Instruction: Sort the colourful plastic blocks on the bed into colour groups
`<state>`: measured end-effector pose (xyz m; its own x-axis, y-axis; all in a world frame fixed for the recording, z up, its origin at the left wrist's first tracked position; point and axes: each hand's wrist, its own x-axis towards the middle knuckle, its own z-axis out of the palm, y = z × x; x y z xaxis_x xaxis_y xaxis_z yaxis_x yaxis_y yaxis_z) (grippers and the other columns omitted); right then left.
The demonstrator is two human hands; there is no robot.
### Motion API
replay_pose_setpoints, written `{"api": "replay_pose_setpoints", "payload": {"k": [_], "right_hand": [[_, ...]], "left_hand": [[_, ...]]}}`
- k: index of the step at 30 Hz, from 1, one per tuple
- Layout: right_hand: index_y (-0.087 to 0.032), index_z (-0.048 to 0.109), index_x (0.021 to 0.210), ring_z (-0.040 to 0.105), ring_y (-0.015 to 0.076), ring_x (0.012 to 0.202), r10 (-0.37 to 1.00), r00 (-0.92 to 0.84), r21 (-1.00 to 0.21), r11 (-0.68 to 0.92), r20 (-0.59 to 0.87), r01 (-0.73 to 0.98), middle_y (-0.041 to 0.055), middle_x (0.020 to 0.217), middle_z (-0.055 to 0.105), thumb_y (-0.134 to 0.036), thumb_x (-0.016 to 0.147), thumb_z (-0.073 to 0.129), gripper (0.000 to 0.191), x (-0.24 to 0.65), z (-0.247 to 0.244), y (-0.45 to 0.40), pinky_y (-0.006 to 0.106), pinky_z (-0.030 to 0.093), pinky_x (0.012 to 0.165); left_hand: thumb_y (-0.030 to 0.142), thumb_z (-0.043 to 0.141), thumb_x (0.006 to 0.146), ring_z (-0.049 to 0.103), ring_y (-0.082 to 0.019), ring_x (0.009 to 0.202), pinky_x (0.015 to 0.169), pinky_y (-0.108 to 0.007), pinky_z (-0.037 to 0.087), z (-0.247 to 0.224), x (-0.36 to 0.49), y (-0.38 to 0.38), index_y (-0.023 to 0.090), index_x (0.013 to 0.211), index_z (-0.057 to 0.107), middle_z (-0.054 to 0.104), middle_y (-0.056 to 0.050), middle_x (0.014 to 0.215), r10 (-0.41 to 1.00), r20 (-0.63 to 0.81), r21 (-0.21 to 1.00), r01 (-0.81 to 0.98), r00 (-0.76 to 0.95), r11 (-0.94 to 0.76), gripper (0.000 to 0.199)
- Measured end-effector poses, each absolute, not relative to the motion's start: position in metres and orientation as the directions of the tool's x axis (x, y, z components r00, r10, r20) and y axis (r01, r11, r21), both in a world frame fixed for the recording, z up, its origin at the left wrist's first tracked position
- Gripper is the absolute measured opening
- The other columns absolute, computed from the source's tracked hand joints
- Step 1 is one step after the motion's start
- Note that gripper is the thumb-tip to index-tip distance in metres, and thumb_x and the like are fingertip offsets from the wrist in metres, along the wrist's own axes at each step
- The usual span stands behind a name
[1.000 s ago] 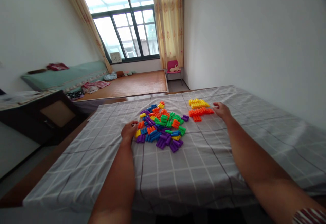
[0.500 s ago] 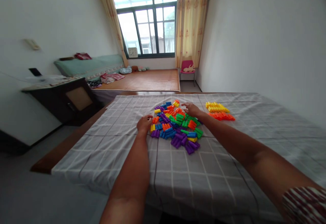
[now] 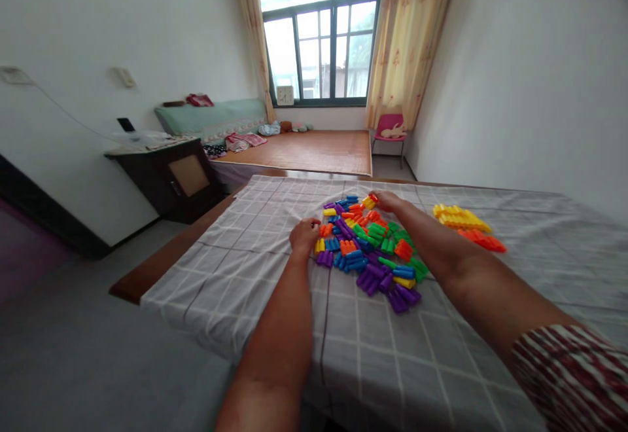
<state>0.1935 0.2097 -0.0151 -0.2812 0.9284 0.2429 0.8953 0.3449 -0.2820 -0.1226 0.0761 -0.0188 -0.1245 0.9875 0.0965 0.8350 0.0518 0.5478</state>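
Short plastic building blocks shaped like joined tubes, in several colours, form a loose pile (image 3: 367, 242) on the checked cloth. At the pile's left edge rests my left hand (image 3: 304, 234), its fingers curled inward next to an orange block (image 3: 326, 230); whatever its fingertips hold is hidden. My right hand (image 3: 387, 201) reaches to the far side of the pile. Its fingertips are closed on a small orange block (image 3: 373, 198), with a yellow block (image 3: 367, 203) right beside it. Purple blocks (image 3: 403, 297) lie at the near edge, green blocks (image 3: 377, 232) near the middle.
Right of my forearm lie rows of yellow blocks (image 3: 461, 216) and orange blocks (image 3: 483, 240). The grey checked tablecloth (image 3: 220, 288) covers the table, whose wooden edge (image 3: 127, 288) shows at left. Beyond are a bed (image 3: 314, 147), a dark cabinet (image 3: 181, 180) and a pink chair (image 3: 390, 124).
The view has swung left, so everything sits further right. My right hand has moved from above the pile onto the orange block at its far edge. My left hand stays by the pile.
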Motion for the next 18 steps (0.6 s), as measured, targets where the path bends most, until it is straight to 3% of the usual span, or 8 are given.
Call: {"api": "replay_pose_setpoints", "payload": {"k": [3, 7, 13, 18], "right_hand": [[-0.021, 0.07, 0.095, 0.067, 0.0196, 0.086, 0.964, -0.188, -0.217, 0.227, 0.187, 0.949, 0.006, 0.093, 0.073, -0.021, 0.071, 0.071, 0.024, 0.202, -0.011, 0.198, 0.029, 0.051, 0.08], [-0.022, 0.07, 0.098, 0.066, 0.0193, 0.085, 0.971, -0.173, -0.211, 0.206, 0.168, 0.955, 0.0064, 0.096, 0.073, -0.031, 0.07, 0.076, 0.03, 0.214, 0.0, 0.171, 0.028, 0.051, 0.077], [-0.022, 0.067, 0.107, 0.066, 0.0178, 0.075, 0.933, -0.169, -0.529, 0.322, 0.318, 0.785, 0.0051, 0.091, 0.073, -0.053, 0.074, 0.071, 0.045, 0.245, 0.027, 0.102, 0.029, 0.053, 0.069], [-0.019, 0.066, 0.111, 0.067, 0.0198, 0.085, 0.933, 0.05, -0.725, 0.243, 0.357, 0.644, 0.01, 0.106, 0.07, -0.057, 0.078, 0.066, 0.05, 0.328, 0.033, 0.038, 0.03, 0.056, 0.068]], "left_hand": [[0.031, 0.052, 0.085, 0.067, -0.021, 0.098, 0.075, -0.027, 0.046, -0.017, -0.122, 0.076, 0.028, 0.106, 0.074, 0.074, -0.003, 0.108, 0.987, 0.092, 0.551, 0.833, -0.13, 0.058, 0.03], [0.031, 0.051, 0.085, 0.067, -0.021, 0.098, 0.075, -0.027, 0.046, -0.018, -0.123, 0.078, 0.029, 0.106, 0.074, 0.075, -0.003, 0.108, 0.988, 0.088, 0.54, 0.839, -0.13, 0.063, 0.032], [0.033, 0.049, 0.085, 0.067, -0.021, 0.099, 0.075, -0.027, 0.046, -0.021, -0.126, 0.082, 0.03, 0.107, 0.074, 0.074, -0.001, 0.108, 0.989, 0.097, 0.513, 0.857, -0.115, 0.049, 0.034], [0.033, 0.049, 0.084, 0.068, -0.021, 0.095, 0.073, -0.026, 0.047, -0.021, -0.128, 0.087, 0.031, 0.108, 0.074, 0.075, 0.0, 0.106, 0.988, 0.098, 0.485, 0.873, -0.118, 0.056, 0.034]]}}
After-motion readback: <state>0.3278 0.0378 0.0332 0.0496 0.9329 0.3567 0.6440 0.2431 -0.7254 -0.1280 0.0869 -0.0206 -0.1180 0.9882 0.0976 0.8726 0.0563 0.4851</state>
